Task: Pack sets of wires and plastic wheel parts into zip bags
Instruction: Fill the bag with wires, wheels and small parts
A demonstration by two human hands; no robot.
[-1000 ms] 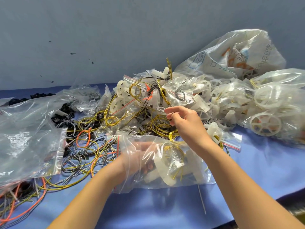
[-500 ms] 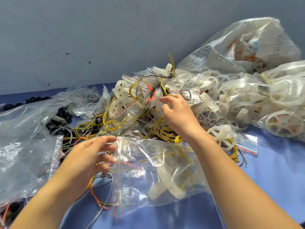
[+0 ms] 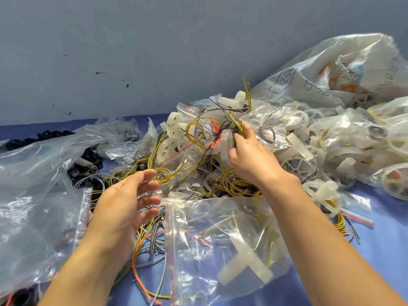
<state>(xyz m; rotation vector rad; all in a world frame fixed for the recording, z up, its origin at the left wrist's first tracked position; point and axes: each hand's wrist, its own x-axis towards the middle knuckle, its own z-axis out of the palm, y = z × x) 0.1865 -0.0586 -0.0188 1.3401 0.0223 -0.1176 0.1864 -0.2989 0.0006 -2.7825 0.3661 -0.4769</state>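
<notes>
Zip bag point(image 3: 220, 219): laid flat on blue table point(image 3: 388, 246), between forearms; white wheel part point(image 3: 245, 259) and thin wires seen inside
Left hand point(image 3: 128, 206): held over loose wires point(image 3: 152, 237), just beside bag's red-striped seal edge; fingers spread, nothing held
Right hand point(image 3: 249, 157): sunk into pile of yellow wires point(image 3: 194, 133) and wheel parts point(image 3: 298, 166) behind bag; fingers curled, what is pinched cannot be told
Clear bags point(image 3: 33, 217) heaped far left; black parts point(image 3: 86, 164) behind them; printed sack point(image 3: 331, 69) at back right
</notes>
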